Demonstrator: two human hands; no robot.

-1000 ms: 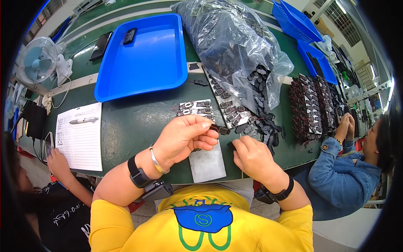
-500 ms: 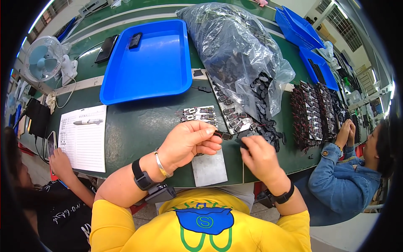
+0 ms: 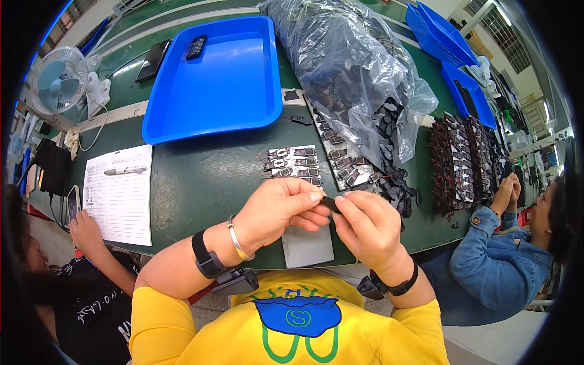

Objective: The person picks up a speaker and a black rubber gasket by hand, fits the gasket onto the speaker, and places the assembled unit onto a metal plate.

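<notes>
Between the pinched fingertips of my left hand [image 3: 281,208] and my right hand [image 3: 370,228] is a small black part [image 3: 330,204], gripped by both. My fingers cover its ends. Beneath my hands lies a pale flat plate [image 3: 308,248], its far end bearing rows of small black rectangular parts [image 3: 295,163] with thin dark red wires. To the right of these, a longer pale board [image 3: 340,149] carries more such parts. Loose flat black pieces [image 3: 394,193] spill beside it from a big clear plastic bag [image 3: 347,58].
A blue tray [image 3: 213,79] holding a small black gridded piece stands at far left. Nearer are a lined sheet [image 3: 125,207] and a pen [image 3: 126,171]. Loaded boards [image 3: 453,161] stand at right. A person sits on each side of me; a fan [image 3: 61,80] stands at left.
My right hand has moved left to meet my left hand, and its fingers now grip the black part too. The whole view has shifted slightly.
</notes>
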